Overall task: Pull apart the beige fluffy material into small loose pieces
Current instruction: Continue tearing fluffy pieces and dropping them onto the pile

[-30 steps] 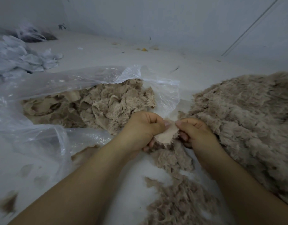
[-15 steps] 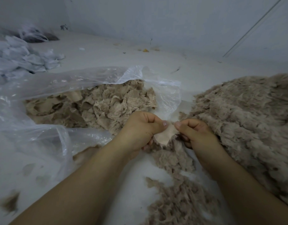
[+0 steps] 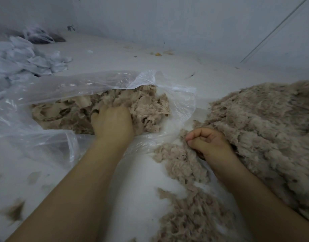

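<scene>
A clear plastic bag (image 3: 181,102) lies open at centre left with torn beige material (image 3: 150,105) heaped inside it. My left hand (image 3: 113,121) reaches into the bag mouth and lies on that heap, knuckles up, its fingertips buried in the pieces. A big mound of beige fluffy material (image 3: 265,130) fills the right side. My right hand (image 3: 207,142) rests at the mound's left edge with its fingers curled into a loose fist, and I see nothing held in it. Loose fluff (image 3: 183,165) trails down between my forearms.
Everything sits on a white floor (image 3: 136,198) that meets a pale wall (image 3: 185,23) at the back. A pile of white scraps (image 3: 23,62) lies at far left, with a dark bag (image 3: 43,38) behind it. Small yellowish crumbs (image 3: 158,54) dot the floor near the wall.
Both hands pinched one small beige piece between them before. Now they are apart: my left hand has moved up and left into the bag, my right hand stays by the mound, and the piece is gone from view.
</scene>
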